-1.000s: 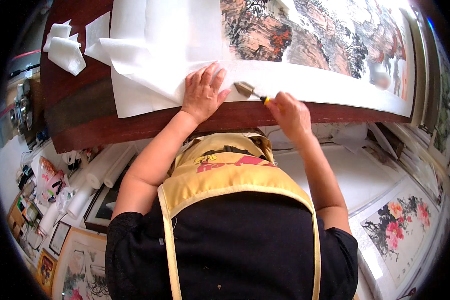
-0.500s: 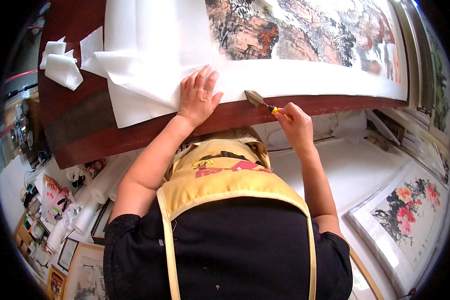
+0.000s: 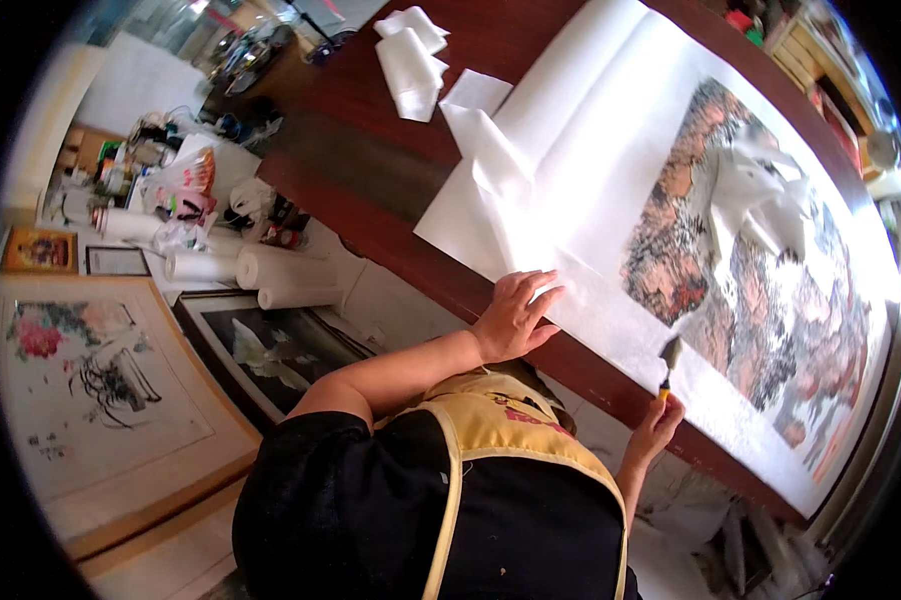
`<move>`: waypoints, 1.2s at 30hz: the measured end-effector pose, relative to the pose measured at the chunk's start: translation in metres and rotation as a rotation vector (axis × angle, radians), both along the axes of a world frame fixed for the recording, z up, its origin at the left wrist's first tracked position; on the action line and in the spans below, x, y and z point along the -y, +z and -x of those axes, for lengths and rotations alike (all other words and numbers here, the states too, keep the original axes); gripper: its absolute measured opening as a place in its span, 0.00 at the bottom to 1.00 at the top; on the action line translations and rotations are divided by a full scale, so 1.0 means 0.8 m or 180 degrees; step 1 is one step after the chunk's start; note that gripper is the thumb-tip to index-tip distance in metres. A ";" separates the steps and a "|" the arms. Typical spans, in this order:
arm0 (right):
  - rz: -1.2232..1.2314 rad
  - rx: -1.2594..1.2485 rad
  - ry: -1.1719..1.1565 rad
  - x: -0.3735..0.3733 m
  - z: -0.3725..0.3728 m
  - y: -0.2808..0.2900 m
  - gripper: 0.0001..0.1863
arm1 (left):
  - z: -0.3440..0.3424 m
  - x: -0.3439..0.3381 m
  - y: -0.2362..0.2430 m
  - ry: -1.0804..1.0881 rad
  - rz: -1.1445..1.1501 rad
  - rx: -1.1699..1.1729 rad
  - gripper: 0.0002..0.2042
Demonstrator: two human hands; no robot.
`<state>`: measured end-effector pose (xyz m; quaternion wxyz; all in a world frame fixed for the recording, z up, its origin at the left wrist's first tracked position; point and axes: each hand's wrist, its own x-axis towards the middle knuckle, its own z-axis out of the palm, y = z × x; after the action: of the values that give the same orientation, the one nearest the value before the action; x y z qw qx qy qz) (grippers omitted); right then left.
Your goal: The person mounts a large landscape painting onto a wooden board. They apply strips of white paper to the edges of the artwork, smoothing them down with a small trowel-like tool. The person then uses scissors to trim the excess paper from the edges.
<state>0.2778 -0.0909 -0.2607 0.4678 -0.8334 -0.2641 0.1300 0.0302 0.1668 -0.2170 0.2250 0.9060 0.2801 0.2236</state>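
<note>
Art workshop: framed pictures (image 3: 170,350), white rolls (image 3: 285,271)

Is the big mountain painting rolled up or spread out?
Spread out: the painting lies picture side up on the dark red table, with its pinkish rocks showing.

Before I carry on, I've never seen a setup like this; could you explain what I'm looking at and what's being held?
There is no machine here, just a person's two bare hands. The view comes from a fisheye camera on that person's head, looking down, so straight edges bend near the rim. On the dark red table lies a large white sheet with a landscape painting; loose white paper scraps lie beyond its left end. The left hand rests open at the sheet's near edge. The right hand grips the yellow handle of a small pointed trowel; whether its blade touches the sheet, I cannot tell.
</note>
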 end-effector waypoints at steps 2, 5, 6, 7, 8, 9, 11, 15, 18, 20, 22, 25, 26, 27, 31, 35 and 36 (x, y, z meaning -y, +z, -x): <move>-0.0018 0.0456 -0.0236 -0.002 0.002 -0.015 0.15 | 0.017 -0.009 -0.001 0.0314 -0.0077 0.0062 0.29; -0.0172 0.0428 -0.0400 -0.008 0.005 -0.019 0.16 | 0.046 -0.024 -0.011 0.0672 -0.0255 0.0138 0.27; -0.0121 0.0883 -0.0296 -0.012 0.009 -0.011 0.14 | 0.055 -0.030 -0.016 0.0725 -0.0347 0.0144 0.26; -0.0203 0.0675 -0.0494 -0.013 0.011 -0.012 0.13 | 0.060 -0.039 -0.022 0.0720 -0.0280 0.0125 0.26; -0.0231 0.0597 -0.0620 -0.020 0.016 -0.001 0.13 | 0.065 -0.050 -0.022 0.0686 -0.0275 0.0114 0.27; -0.0380 0.0421 -0.0791 -0.031 0.026 0.013 0.13 | 0.069 -0.062 -0.019 0.0697 -0.0229 0.0007 0.27; -0.0440 0.0347 -0.1095 -0.034 0.032 0.014 0.12 | 0.081 -0.091 -0.028 0.0750 -0.0276 -0.0066 0.27; -0.0375 0.0303 -0.1601 -0.034 0.065 0.048 0.11 | 0.091 -0.139 -0.033 0.0452 -0.0443 0.0069 0.26; -0.0474 0.0163 -0.1947 -0.023 0.093 0.058 0.12 | 0.085 -0.150 -0.031 0.0023 -0.0477 0.0152 0.25; -0.0456 0.0192 -0.2201 -0.001 0.110 0.064 0.13 | 0.061 -0.139 -0.020 -0.0406 -0.0430 0.0147 0.25; -0.0556 0.0205 -0.2361 0.021 0.117 0.064 0.13 | 0.035 -0.123 -0.013 -0.0790 -0.0383 0.0099 0.25; -0.0772 0.0222 -0.2723 0.062 0.115 0.073 0.13 | -0.014 -0.083 0.000 -0.1350 -0.0339 0.0097 0.27; -0.0798 0.0249 -0.2844 0.081 0.112 0.074 0.13 | -0.031 -0.062 0.005 -0.1514 -0.0238 0.0142 0.27; -0.0820 0.0277 -0.2954 0.102 0.106 0.076 0.12 | -0.049 -0.042 0.006 -0.1667 -0.0131 0.0183 0.27; -0.1043 0.0292 -0.3330 0.193 0.066 0.087 0.12 | -0.132 0.054 -0.003 -0.2285 -0.0174 0.0050 0.27; -0.0986 0.0458 -0.3498 0.318 0.005 0.081 0.11 | -0.224 0.181 -0.004 -0.2704 -0.0041 0.0059 0.27; -0.0704 0.0617 -0.3527 0.344 -0.009 0.090 0.13 | -0.245 0.213 0.002 -0.2794 0.0084 -0.0009 0.27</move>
<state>0.2852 -0.3660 -0.1891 0.5242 -0.8016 0.1584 -0.2401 0.2260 -0.0039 -0.2155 0.3099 0.9365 -0.1284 0.1020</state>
